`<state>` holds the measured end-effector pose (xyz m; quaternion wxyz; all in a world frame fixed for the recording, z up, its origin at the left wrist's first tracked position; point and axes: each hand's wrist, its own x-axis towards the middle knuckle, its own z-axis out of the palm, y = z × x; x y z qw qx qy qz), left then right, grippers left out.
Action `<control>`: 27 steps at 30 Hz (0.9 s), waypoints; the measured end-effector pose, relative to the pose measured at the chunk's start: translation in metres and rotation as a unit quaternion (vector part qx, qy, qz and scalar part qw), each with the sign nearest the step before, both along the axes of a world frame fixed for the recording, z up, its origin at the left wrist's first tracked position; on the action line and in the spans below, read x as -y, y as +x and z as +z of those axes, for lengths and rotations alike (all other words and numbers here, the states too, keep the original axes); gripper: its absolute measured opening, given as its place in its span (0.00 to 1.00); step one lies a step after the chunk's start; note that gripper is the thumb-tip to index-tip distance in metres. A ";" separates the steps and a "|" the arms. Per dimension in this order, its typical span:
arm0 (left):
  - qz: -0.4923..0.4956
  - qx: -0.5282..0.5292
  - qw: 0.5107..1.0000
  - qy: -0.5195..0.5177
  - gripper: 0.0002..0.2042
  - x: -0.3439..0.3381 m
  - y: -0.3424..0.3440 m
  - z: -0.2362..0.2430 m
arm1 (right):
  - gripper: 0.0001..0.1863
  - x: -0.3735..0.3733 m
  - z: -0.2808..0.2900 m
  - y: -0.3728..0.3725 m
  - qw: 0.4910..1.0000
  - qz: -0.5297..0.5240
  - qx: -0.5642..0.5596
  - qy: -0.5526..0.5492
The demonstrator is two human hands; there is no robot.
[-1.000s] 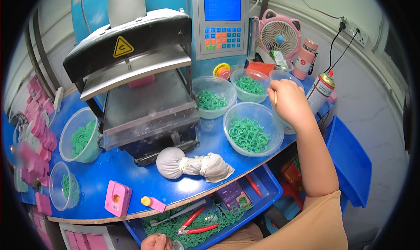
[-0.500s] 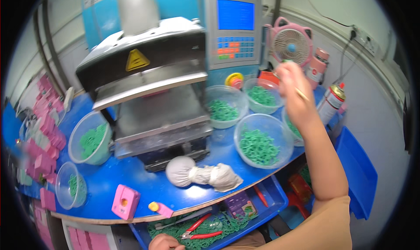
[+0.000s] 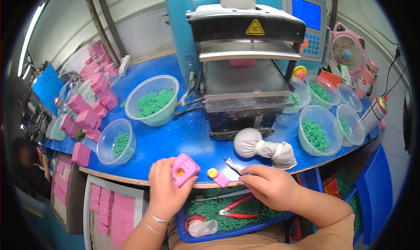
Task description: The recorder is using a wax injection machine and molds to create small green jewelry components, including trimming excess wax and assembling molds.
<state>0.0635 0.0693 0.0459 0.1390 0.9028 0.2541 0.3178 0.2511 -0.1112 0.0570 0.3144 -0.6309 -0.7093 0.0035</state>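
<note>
Pink block [image 3: 185,168] w/ a yellow-orange hollow is at the front edge of the blue surface [image 3: 175,140], in my L hand [image 3: 166,182]: fingers on its left side, thumb at its near right corner, spread just to the block's width. Can't tell from here if its base is clear of the surface. R hand [image 3: 271,188] is closed to a pinch on a thin stick [image 3: 233,164], dark at the far end, well apart from the block.

Risks, my read: grip looks one-sided, so a thumb slip could twist the block or drop it off the edge. The loose pink peg [image 3: 222,180] w/ yellow head lies b/w the hands, right at the edge; a sideways wrist sweep could tip it into the open blue tray [image 3: 218,237], where green loops [image 3: 262,217] & red-handled cutters [image 3: 243,215] lie. Swinging the stick back could snag the cloth bundle [image 3: 283,155].

Vs 1 s ago: block lay untouched, L hand was low at the tray; R hand, stick incl., was out by the right-side bowls [image 3: 336,132]. View's swung left too.
</note>
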 end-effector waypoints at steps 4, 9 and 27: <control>-0.117 0.168 0.939 -0.276 0.23 0.023 -0.025 -0.007 | 0.16 -0.013 -0.007 -0.005 0.990 0.031 0.130 0.042; -0.186 0.319 0.696 -0.615 0.23 0.052 -0.047 -0.009 | 0.16 -0.029 0.009 -0.024 0.973 -0.067 0.213 0.066; -0.246 0.373 0.416 -0.792 0.17 0.038 -0.054 -0.036 | 0.26 -0.014 0.003 -0.011 0.901 -0.327 0.284 0.016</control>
